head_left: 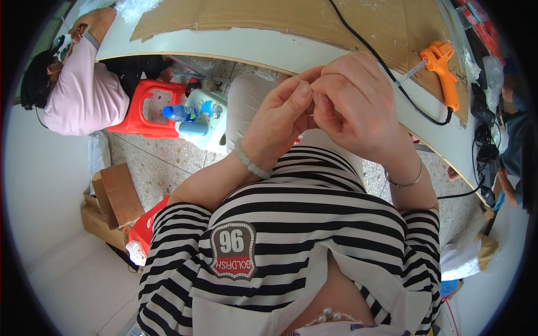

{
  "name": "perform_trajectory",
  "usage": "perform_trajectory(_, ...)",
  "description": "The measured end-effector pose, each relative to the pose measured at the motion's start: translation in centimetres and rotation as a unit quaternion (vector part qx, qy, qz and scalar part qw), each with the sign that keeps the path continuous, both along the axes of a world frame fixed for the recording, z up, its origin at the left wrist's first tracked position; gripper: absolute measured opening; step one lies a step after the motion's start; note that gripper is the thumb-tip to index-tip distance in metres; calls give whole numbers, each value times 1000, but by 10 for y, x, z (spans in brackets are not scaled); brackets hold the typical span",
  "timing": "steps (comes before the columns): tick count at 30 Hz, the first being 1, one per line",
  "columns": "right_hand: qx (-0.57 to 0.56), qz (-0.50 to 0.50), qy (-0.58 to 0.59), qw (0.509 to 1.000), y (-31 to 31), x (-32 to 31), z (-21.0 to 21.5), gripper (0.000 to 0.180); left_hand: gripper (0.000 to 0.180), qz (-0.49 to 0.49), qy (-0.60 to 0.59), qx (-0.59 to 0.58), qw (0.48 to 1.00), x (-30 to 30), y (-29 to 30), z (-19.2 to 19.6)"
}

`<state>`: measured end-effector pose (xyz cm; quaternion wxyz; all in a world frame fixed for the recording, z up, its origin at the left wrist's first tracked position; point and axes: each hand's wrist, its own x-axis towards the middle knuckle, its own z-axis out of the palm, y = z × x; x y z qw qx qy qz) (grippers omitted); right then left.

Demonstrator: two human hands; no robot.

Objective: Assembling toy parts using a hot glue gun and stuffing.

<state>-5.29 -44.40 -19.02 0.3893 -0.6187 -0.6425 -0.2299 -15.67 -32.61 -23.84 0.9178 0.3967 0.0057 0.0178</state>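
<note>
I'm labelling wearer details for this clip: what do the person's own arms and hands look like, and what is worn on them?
Both forearms are bare below short black-and-white striped sleeves. The left hand has a bracelet of pale green round beads at its wrist. The right hand has a thin silver-coloured metal bangle at its wrist. No gloves or rings can be made out.

1. Two hands, left hand (278, 120) and right hand (358, 106), fingertips pressed together.
2. One orange glue gun (441, 70) on table (252, 45).
3. One cardboard sheet (291, 17).
4. Two red stools: one (147, 106), another (147, 227).
5. One blue bottle (179, 113).
6. One cardboard box (115, 196).
7. One other person, pink top (84, 92).
</note>
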Motion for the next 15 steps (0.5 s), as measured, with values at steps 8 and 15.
perform_trajectory(8,2,-10,22,1000,-4,-4,3,24,53,-23,7,-18,1000,1,-4,2)
perform_trajectory(15,2,-19,5,1000,-6,-1,4,20,52,-48,8,-36,998,1,-3,3)
